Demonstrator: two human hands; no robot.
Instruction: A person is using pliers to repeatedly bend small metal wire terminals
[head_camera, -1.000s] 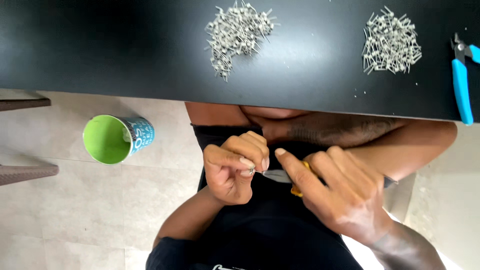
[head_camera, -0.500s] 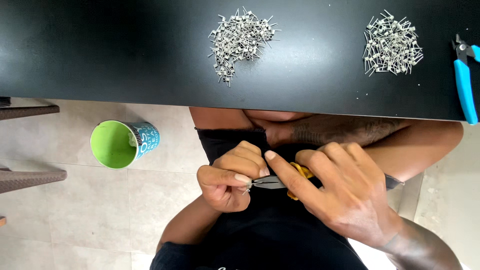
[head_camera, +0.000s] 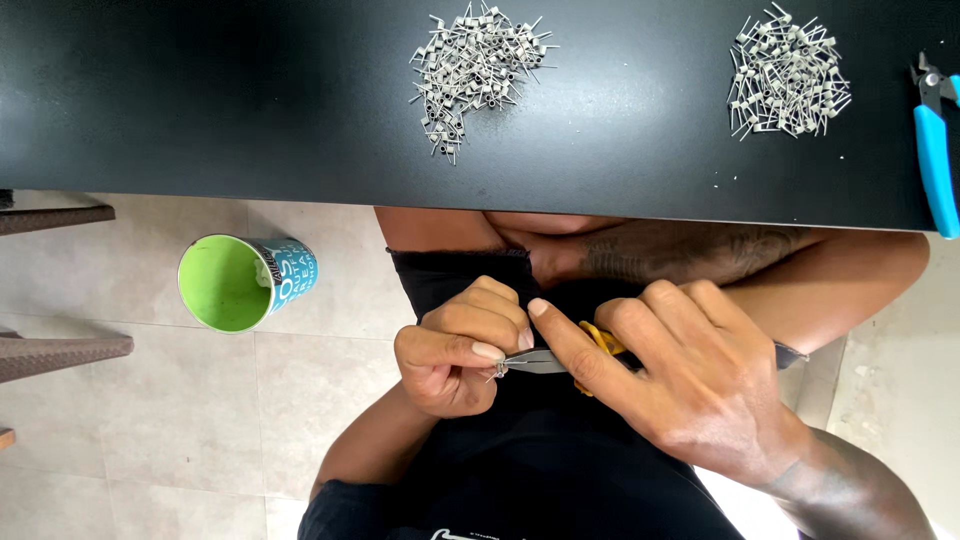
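Our right hand (head_camera: 690, 385) grips yellow-handled pliers (head_camera: 560, 360), fingers closed round the handles, tips pointing 9 o'clock. Our left hand (head_camera: 455, 355) pinches a tiny metal part (head_camera: 499, 370) at the plier tips, thumb & fingers shut on it. Two coil piles (head_camera: 478, 65) sit on the black table (head_camera: 200, 90) at 12 o'clock, green cup (head_camera: 240, 283) at 9.

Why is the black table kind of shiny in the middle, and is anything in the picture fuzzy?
In the head view, light falls from above, so the black table shows a soft grey sheen between the two piles of small metal pieces. The left hand, the right hand and the yellow-handled pliers look sharp; only the tiny piece at the plier tips is too small to make out.
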